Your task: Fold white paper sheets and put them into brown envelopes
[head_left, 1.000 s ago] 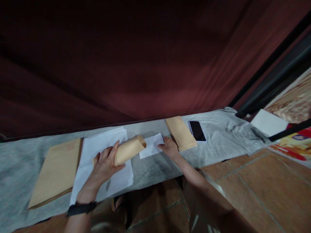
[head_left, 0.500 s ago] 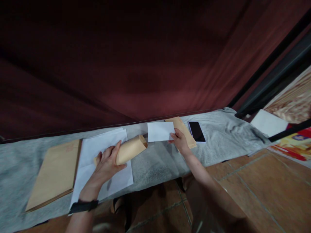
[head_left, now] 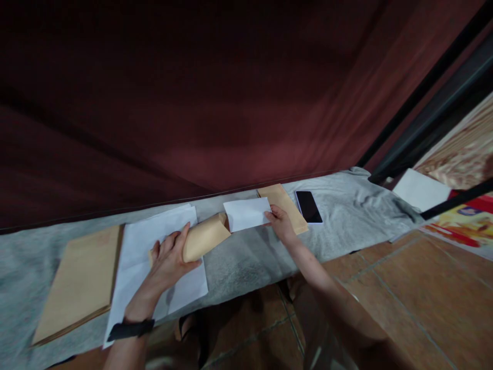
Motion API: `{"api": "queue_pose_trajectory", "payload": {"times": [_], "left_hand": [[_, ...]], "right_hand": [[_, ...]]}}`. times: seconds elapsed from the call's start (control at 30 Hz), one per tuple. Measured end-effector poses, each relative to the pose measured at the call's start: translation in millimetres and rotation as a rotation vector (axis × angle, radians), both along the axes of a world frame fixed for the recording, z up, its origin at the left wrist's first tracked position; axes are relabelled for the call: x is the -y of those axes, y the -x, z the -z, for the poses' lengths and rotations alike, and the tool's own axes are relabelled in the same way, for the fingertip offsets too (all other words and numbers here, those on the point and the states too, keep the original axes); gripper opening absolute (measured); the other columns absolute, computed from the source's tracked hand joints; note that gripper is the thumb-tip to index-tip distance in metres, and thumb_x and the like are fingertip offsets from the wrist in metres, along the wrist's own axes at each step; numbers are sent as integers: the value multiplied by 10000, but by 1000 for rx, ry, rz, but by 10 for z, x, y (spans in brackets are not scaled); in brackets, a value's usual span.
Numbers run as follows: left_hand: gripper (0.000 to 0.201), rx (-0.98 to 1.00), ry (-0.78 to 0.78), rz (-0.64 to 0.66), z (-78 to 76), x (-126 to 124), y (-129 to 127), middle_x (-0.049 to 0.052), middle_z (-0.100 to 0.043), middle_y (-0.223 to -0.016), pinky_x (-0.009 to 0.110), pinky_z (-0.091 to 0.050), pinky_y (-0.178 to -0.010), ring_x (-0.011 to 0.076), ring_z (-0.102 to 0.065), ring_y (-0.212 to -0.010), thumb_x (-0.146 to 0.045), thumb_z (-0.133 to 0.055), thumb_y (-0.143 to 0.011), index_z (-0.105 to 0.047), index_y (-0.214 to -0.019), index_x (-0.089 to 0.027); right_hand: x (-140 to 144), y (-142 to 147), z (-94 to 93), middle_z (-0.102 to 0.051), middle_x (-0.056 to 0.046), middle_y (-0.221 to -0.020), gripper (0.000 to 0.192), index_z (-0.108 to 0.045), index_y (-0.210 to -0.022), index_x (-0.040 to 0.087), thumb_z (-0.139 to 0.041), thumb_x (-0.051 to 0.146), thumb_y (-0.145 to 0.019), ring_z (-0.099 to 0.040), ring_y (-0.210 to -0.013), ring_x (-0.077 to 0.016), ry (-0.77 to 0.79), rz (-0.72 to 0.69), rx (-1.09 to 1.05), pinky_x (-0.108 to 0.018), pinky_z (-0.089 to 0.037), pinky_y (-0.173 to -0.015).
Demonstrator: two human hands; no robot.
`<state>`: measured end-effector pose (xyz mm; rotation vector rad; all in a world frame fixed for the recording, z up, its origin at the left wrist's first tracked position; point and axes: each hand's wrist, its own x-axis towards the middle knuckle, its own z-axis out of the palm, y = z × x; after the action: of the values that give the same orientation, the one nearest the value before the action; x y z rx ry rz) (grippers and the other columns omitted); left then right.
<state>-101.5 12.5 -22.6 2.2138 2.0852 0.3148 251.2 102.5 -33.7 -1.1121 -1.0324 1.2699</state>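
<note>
left hand (head_left: 168, 260) grips bowed-open brown envelope (head_left: 203, 238); right hand (head_left: 281, 224) pinches folded white paper (head_left: 246, 214) at envelope's mouth, phone (head_left: 308, 206) just beyond

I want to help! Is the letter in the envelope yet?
Not yet. The left hand holds the brown envelope with its mouth open. The right hand holds the folded white paper at that opening, still outside. More sheets and envelopes lie waiting.

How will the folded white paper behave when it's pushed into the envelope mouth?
The white paper is held flat by one edge in the right hand, so it is probably light and fairly stiff. The envelope bows open in the left hand, so likely pliable.
</note>
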Motion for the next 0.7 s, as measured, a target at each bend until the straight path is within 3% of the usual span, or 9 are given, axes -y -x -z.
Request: {"api": "queue_pose_trajectory", "payload": {"times": [0.4,0.7], "left_hand": [[1075,-7,-25,-45,33,-45,-33,165,-471,-1427,644,-139,-1193,393,-448,-1359,-458,-687,-761,-115,-1650,-261],[1055,-71,-130,9,2,-38,-60,185,-477,-1418,656,-129,-1195,401,-459,-1327,-450,-695,-759,-162,-1642,-227]], "right_hand": [[-1,10,12,-634,-6,-747,273,-670,-837,217,-693,473,-745,-578,-732,-187,-104,-15,81,-291,-531,-634],[-22,-56,112,-598,8,-713,222,-628,-731,231,-733,425,-698,-575,-644,-159,-1,-139,112,-292,-575,-547]]}}
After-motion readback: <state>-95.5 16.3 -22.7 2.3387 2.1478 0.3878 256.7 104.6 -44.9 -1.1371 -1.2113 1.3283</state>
